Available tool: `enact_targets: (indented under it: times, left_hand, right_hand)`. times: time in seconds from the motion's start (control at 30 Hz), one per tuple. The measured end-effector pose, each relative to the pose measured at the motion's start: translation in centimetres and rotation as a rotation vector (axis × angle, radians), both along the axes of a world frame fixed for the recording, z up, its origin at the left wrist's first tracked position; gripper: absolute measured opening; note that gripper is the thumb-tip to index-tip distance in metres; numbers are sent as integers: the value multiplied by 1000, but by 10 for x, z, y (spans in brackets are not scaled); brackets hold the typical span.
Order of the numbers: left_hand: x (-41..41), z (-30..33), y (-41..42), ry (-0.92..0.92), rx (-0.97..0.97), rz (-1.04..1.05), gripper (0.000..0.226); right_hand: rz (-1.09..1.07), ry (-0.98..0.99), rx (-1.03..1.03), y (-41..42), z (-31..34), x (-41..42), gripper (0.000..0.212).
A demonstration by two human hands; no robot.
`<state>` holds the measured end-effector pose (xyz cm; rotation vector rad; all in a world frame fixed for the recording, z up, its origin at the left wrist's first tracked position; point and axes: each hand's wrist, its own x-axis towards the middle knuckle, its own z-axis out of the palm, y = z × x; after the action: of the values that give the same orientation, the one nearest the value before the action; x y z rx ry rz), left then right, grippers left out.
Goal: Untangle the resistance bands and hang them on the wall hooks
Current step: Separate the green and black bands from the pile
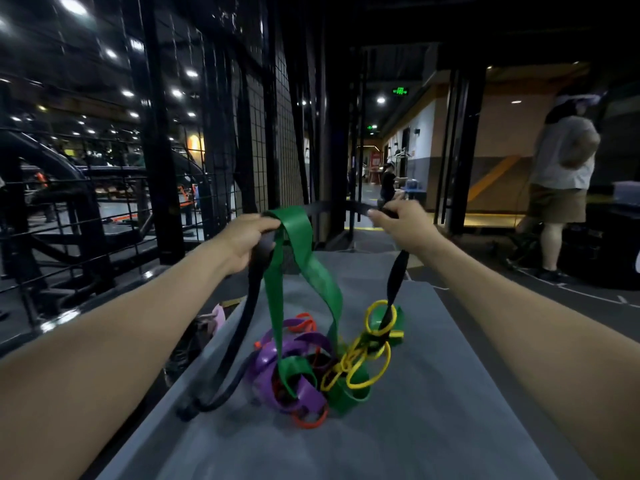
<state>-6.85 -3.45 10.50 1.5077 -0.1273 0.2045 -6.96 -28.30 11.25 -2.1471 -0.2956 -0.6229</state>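
Above a grey cloth-covered bench (450,427) in a dimly lit gym, a person raises both hands with a long black rubber resistance band (251,306) stretched between them. The left hand (249,242) is curled around the black band where a wide green flat resistance band (304,258) drapes over it. The right hand (403,220) pinches the black band's other end, fingers closed on it. From each hand the black band falls to the bench, the left run looping near the bench's left edge, the right run dropping through thin yellow loop bands (367,362). The green band hangs down into a tangled heap on the bench, knotted with purple flat bands (304,393) and orange loop bands (310,419). A black wire mesh partition (221,150) stands to the left. Another person in a grey shirt (561,157) stands at far right.
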Motion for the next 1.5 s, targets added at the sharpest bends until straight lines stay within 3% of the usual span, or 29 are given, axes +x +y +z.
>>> enact_targets:
  times: [0.1, 0.2, 0.27, 0.3, 0.4, 0.57, 0.77, 0.87, 0.97, 1.03, 1.13, 1.23, 1.3, 1.4, 1.5]
  left_hand:
    - [5, -19, -7, 87, 142, 11, 15]
    - [5, -35, -9, 111, 153, 50, 10]
    - [4, -41, -11, 105, 125, 34, 11]
    - [3, -44, -14, 102, 127, 3, 11]
    - [-1, -49, -21, 109, 98, -55, 14]
    - [8, -54, -2, 111, 157, -18, 13]
    - [23, -79, 7, 145, 287, 125, 18]
    - [32, -89, 16, 171, 459, 195, 29]
    - [28, -93, 34, 238, 761, 366, 29]
    - [20, -95, 46, 273, 821, 398, 25]
    - [23, -99, 57, 227, 679, 360, 29]
    - [24, -93, 51, 103, 364, 282, 14]
    - [22, -86, 43, 53, 280, 212, 16]
    - [22, -79, 28, 68, 147, 137, 19]
    - [20, -72, 15, 88, -35, 107, 19]
  right_hand:
    - [-11, 107, -266, 14, -26, 7, 36]
    - [-17, 282, -519, 30, -65, 13, 85]
    - [58, 334, -590, 44, -87, 15, 105]
    - [106, 362, -559, 54, -93, 13, 101]
    - [257, 431, -295, 77, -103, 9, 60]
    - [171, 370, 76, 57, -105, 14, 12]
    - [319, 418, 351, 39, -113, 12, 4]
    - [310, 409, 527, 38, -122, 13, 6]
    - [134, 304, 735, 19, -122, 22, 13]
    - [-99, 333, 469, -1, -124, 25, 26]
    - [-313, 567, -134, -29, -147, 30, 25]
    - [-473, 706, -447, -44, -180, 27, 31]
    - [-535, 680, -580, -36, -184, 21, 37]
    - [-195, 515, -669, 1, -178, 24, 49]
    - [122, 622, -750, 41, -191, 13, 64]
